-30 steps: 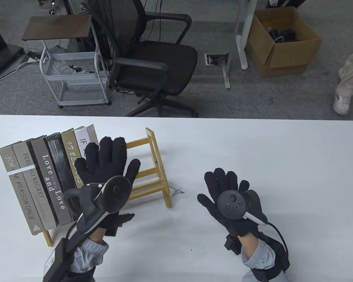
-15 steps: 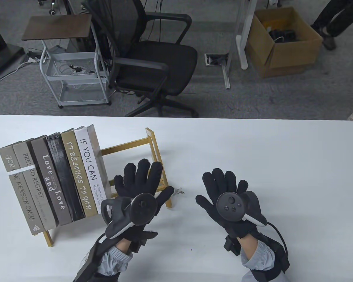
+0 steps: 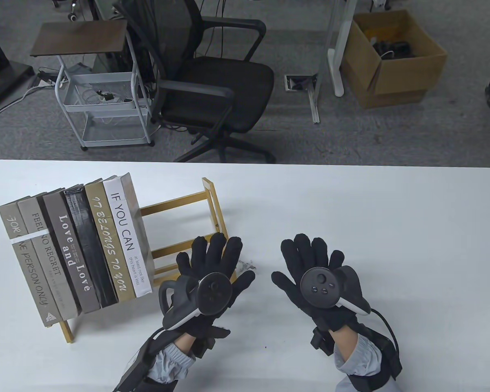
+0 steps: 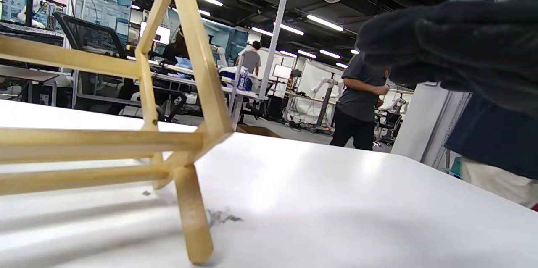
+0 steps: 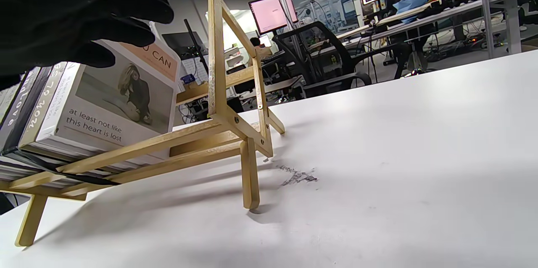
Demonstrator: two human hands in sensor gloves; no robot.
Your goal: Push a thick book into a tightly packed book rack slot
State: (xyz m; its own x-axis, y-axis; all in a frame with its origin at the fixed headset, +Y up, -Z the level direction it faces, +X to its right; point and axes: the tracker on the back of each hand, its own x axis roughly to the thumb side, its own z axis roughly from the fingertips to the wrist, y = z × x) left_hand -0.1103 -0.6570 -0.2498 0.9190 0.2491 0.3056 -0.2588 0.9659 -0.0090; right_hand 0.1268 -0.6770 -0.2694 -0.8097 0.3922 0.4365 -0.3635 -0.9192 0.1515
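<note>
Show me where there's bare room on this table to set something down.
Bare table runs right of the right hand and behind both hands. The wooden rack has open rails beside the IF YOU CAN book. Crowded: left end, around the left hand.

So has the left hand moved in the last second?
Yes. The left hand has drawn back right, off the white "IF YOU CAN" book toward the wooden rack's right end.

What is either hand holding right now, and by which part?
Nothing. The left hand and right hand are both spread flat and apart from the books in the rack.
</note>
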